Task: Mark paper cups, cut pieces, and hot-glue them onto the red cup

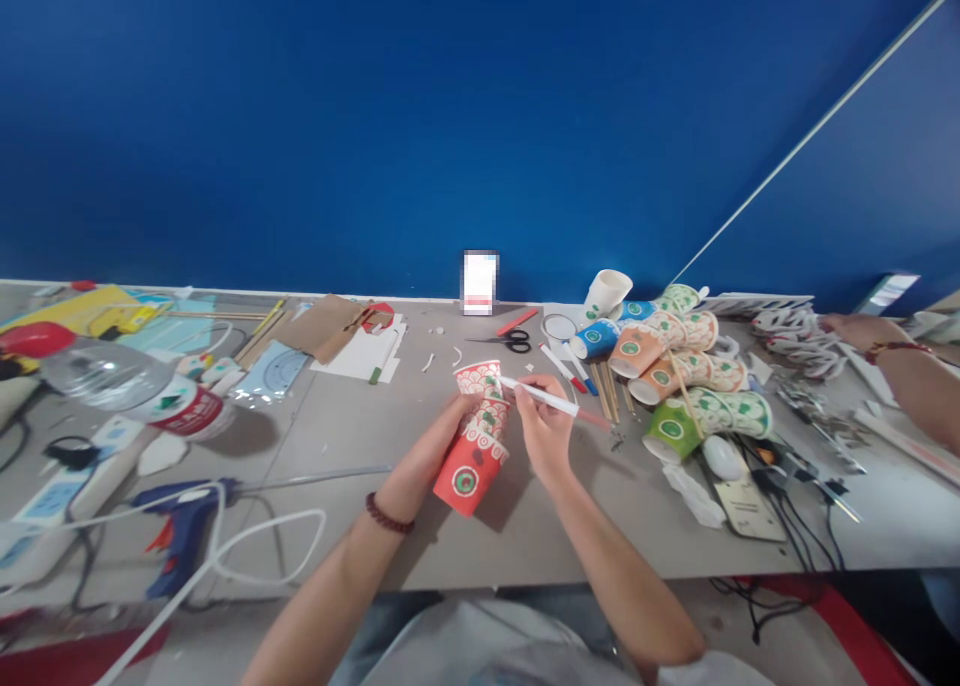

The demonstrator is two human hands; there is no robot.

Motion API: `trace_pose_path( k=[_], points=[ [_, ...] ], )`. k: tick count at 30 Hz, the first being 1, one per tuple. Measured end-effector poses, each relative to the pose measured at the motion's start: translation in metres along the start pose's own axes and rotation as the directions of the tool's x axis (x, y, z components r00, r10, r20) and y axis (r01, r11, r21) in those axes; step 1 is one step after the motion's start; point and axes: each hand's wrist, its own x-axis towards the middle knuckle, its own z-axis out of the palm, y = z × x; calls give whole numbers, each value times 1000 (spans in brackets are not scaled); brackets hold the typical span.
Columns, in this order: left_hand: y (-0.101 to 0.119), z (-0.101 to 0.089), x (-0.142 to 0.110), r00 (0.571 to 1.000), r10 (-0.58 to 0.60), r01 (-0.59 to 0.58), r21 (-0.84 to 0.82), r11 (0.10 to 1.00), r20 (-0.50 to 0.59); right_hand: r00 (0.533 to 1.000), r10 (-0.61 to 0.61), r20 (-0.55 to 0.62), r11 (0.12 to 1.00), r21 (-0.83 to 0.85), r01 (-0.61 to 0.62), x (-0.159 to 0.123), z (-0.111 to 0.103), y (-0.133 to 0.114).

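Observation:
My left hand (450, 422) is wrapped round a stack of red paper cups (472, 466), which tilts over the table with its white-patterned upper part away from me. In my right hand (546, 426) is a white marker pen (551, 397), pinched so that its tip meets or nearly meets the patterned side of the cups. Just beyond my hands lie black scissors (516, 341) and a red strip (517, 321). A red marker (561, 366) and a blue marker (581, 368) rest to the right of the pen.
On the right are several stacks of coloured paper cups (671, 431), wooden sticks (606, 391) and cables. A co-worker's hand (855, 331) reaches in at far right. Leftward lie a blue glue gun (180, 536), its white cord, a plastic bottle (142, 386) and a power strip (75, 501).

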Motion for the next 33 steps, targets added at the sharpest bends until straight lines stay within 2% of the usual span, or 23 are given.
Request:
trace_pose_path(
  k=[10,19,28,33],
  points=[
    [0,1,1,999,53,-53,5,999,1,1000,-4,21,1000,-12,4,0,0,1],
    [0,0,2,999,37,-37,0,999,-8,999,-37,9,998,-41,37,0,-1,-1],
    [0,0,1,999,33,-33,17,999,-18,1000,24,-10,1000,10,-24,-1,0,-3],
    [-1,-1,2,1000,30,-30,6,1000,-8,1000,15,-2,1000,1,-15,0,-1,-1]
  ],
)
